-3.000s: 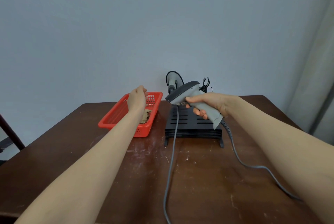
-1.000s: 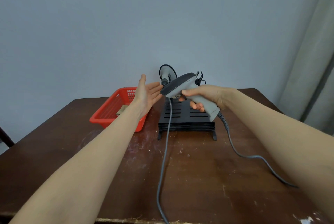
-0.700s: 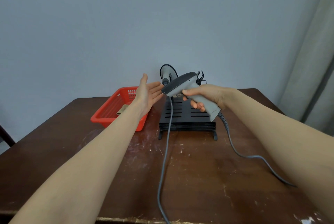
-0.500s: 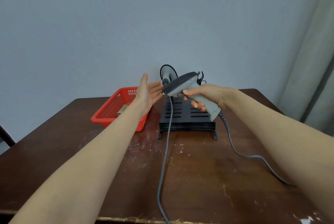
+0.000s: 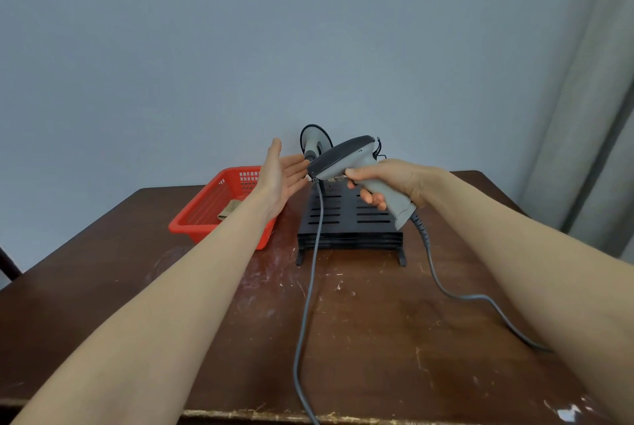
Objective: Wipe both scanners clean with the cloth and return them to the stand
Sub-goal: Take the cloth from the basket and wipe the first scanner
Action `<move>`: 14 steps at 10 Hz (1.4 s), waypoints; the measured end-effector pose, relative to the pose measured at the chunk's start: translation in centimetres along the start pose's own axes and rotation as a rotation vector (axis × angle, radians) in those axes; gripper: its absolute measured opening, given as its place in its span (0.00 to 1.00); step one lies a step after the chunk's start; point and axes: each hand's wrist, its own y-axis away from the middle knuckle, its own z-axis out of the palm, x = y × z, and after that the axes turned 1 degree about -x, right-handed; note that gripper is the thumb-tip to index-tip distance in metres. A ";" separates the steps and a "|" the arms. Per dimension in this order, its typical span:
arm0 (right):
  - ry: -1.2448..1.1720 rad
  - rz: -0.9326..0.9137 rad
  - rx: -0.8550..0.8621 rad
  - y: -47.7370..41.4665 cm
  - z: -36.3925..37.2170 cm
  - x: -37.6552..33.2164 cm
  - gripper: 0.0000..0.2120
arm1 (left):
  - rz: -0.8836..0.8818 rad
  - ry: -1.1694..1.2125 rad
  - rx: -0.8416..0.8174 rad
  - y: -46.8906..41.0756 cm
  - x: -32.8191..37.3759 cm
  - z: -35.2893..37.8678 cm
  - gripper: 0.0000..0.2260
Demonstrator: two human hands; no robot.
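My right hand (image 5: 394, 181) grips the handle of a grey scanner (image 5: 346, 157), held in the air above the black slotted stand (image 5: 350, 222), its dark head pointing left. My left hand (image 5: 279, 174) is held up flat, palm facing the scanner's head, fingertips right beside it and holding nothing. A second grey scanner (image 5: 313, 141) stands upright at the stand's back, partly hidden by the held one. The tan cloth (image 5: 229, 209) lies in the red basket (image 5: 209, 219).
Two grey cables run over the brown table (image 5: 377, 339): one cable (image 5: 308, 304) drops to the front edge, the other cable (image 5: 456, 294) curls to the right. A grey curtain (image 5: 593, 123) hangs at the right. A wall stands close behind the table.
Three seconds ago my left hand was over the basket by the cloth; it has since come away with nothing in it and opened flat beside the scanner's head. Over the last second nothing has shifted.
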 end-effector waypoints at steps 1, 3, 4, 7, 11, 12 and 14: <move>0.001 -0.005 0.001 0.0 -0.1 0.1 0.14 | 0.002 0.000 0.005 0.1 -0.1 0.2 0.32; 0.010 -0.006 0.005 -0.1 -0.1 0.0 0.14 | 0.001 0.010 0.019 0.1 0.1 0.3 0.31; 0.001 0.001 0.010 -0.1 0.0 0.0 0.14 | 0.000 0.010 0.028 0.1 0.1 0.4 0.31; -0.136 0.020 0.014 -0.1 0.2 0.1 0.18 | 0.005 -0.004 0.058 -0.1 0.1 0.5 0.30; -0.560 -0.078 0.069 -2.8 2.0 -2.6 0.05 | 0.090 -0.825 0.471 -2.2 0.4 -5.1 0.13; -0.635 -0.103 0.133 -3.8 2.2 -2.6 0.10 | 0.007 -1.061 0.489 -2.7 0.0 -7.0 0.14; -0.690 -0.129 0.185 -5.6 2.1 -2.4 0.08 | -0.176 -1.373 0.412 -4.5 -1.4 -9.0 0.16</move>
